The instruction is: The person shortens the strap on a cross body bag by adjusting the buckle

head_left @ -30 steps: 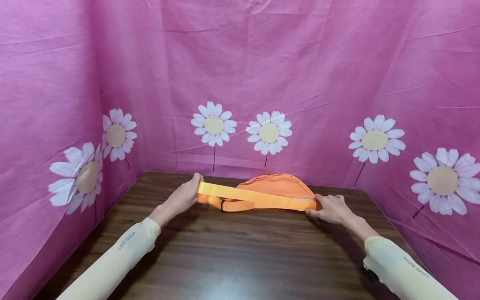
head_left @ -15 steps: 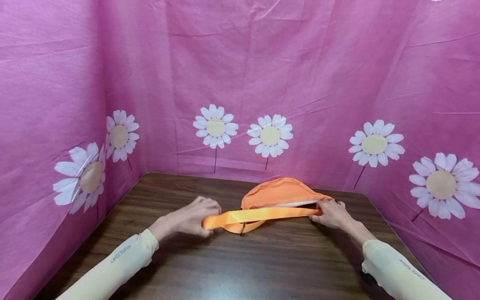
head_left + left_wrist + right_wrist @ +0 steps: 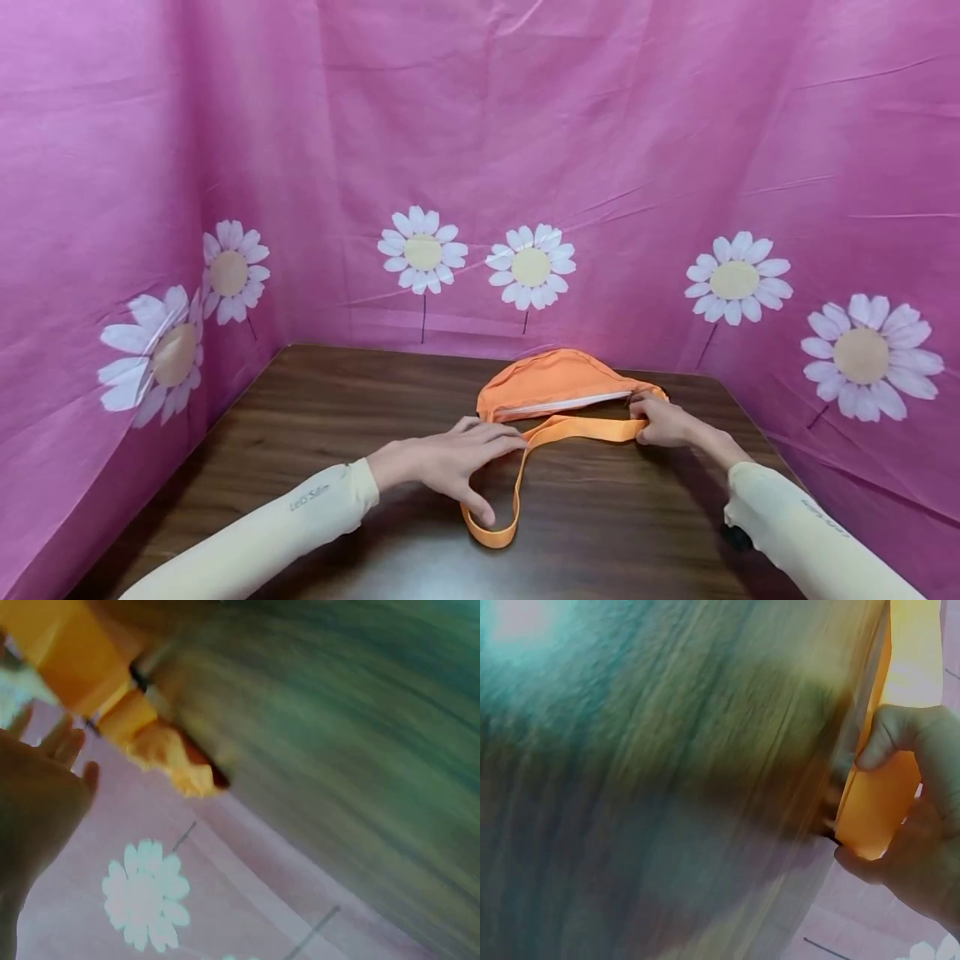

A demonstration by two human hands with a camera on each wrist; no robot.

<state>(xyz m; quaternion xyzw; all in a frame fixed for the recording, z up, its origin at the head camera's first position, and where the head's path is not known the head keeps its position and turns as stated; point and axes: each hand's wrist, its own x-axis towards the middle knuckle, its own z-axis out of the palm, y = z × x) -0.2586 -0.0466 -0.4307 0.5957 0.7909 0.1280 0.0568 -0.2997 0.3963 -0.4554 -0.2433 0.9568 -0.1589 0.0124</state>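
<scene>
An orange waist bag (image 3: 551, 379) lies near the far edge of the table, its white zipper (image 3: 566, 406) facing me. Its orange strap (image 3: 585, 427) runs along the front and hangs into a loop toward me. My right hand (image 3: 663, 421) grips the strap at the bag's right end; in the right wrist view thumb and fingers pinch the orange band (image 3: 881, 799). Over the strap's left part, my left hand (image 3: 453, 460) has its fingers spread, thumb beside the loop, and hides part of the strap. The left wrist view shows that hand (image 3: 37, 795) beside the blurred orange fabric.
The dark wood table (image 3: 360, 375) ends just behind the bag. A pink curtain (image 3: 480, 125) with white daisies closes off the back and both sides.
My left hand has let go of the strap and moved right and toward me, fingers now spread. The strap has slackened from a taut band into a loop. The right hand still holds on.
</scene>
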